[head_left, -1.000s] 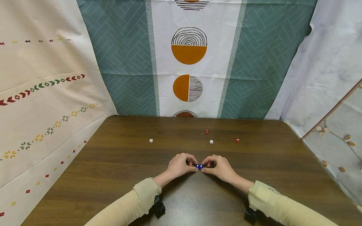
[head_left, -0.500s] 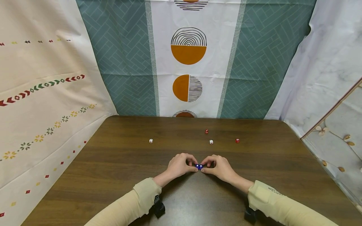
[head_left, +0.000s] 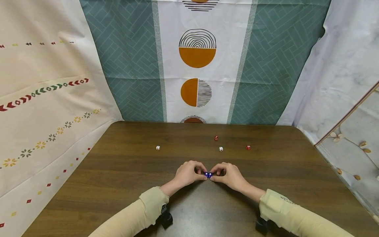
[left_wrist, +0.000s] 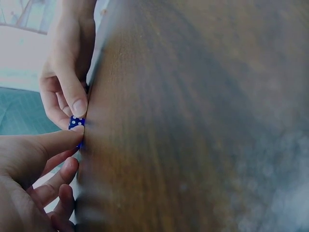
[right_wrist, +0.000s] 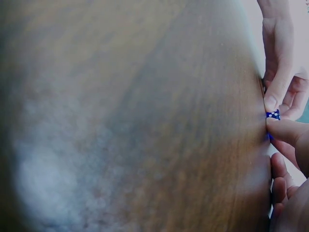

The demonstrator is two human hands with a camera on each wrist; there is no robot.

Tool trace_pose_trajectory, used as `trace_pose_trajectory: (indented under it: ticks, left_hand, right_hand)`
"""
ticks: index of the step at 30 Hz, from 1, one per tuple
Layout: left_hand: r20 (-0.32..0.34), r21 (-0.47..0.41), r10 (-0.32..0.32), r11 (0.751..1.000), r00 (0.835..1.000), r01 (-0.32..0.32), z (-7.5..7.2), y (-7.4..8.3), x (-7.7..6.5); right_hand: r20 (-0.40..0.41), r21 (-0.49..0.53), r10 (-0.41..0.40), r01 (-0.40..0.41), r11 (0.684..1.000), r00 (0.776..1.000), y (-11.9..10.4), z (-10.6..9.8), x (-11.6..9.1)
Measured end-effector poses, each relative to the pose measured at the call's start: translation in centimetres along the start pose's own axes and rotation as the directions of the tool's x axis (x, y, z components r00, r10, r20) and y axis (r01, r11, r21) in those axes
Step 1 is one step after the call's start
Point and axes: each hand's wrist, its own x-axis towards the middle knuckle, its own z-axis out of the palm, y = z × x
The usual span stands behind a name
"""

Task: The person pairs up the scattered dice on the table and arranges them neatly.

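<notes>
Looking at your wood-grain worktop [head_left: 88, 191], you've got a little white die [head_left: 158, 148] at left, then two spotted blue cubes [head_left: 206, 174] side by side near the middle. Your left hand [head_left: 187, 172] pinches the left cube, nearly closed; your right hand [head_left: 230, 176] pinches the other likewise.

Set side by side, apparently touching: left blue die [head_left: 206, 174] and right blue die [head_left: 210, 175]. Cube-shaped, white-dotted, showing single large dot on top. Pinched upright, respectively by left hand [head_left: 188, 173] and right hand [head_left: 232, 176], at bench [head_left: 204, 207].
</notes>
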Motion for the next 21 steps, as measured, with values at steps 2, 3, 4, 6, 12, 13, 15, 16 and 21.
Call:
trace_pose_trajectory:
  ticks: [2,3,4,6,12,13,15,16,21]
  left_hand:
    - [0.001,-0.003,0.001,1.0,1.0,-0.001,0.0,0.0,0.0]
    - [0.001,-0.004,0.001,1.0,1.0,-0.001,0.0,0.0,0.0]
    - [0.001,-0.005,0.003,1.0,1.0,-0.003,0.0,0.0,0.0]
    - [0.0,-0.006,0.006,1.0,1.0,-0.006,0.0,0.0,0.0]
    - [0.003,-0.003,0.005,1.0,1.0,-0.005,0.1,-0.1,0.0]
    - [0.006,-0.003,0.006,1.0,1.0,-0.006,0.1,-0.2,0.0]
    - [0.019,-0.007,0.013,1.0,1.0,-0.012,0.0,-0.3,0.1]
    - [0.032,-0.013,0.02,1.0,0.999,-0.02,-0.1,-0.3,0.1]
    - [0.124,-0.122,0.095,0.989,0.988,-0.08,-1.3,-1.1,0.4]
  right_hand:
    - [0.0,-0.001,0.0,0.0,1.0,1.0,0.0,0.0,0.0]
    - [0.0,-0.001,0.0,0.0,1.0,1.0,0.0,0.0,0.0]
    - [0.0,-0.001,0.0,0.0,1.0,1.0,0.0,0.0,0.0]
    - [0.0,-0.001,0.001,-0.001,1.0,1.0,0.0,0.0,0.0]
    - [0.004,-0.002,0.004,-0.004,1.0,1.0,0.0,0.0,0.0]
    - [0.003,-0.002,0.004,-0.004,1.0,1.0,0.0,0.0,0.0]
    - [0.003,-0.004,0.006,-0.006,1.0,1.0,0.0,0.0,0.0]
    - [0.003,-0.004,0.008,-0.008,1.0,1.0,0.0,0.0,0.0]
    - [0.01,0.003,0.019,-0.019,1.0,1.0,0.0,0.0,0.0]
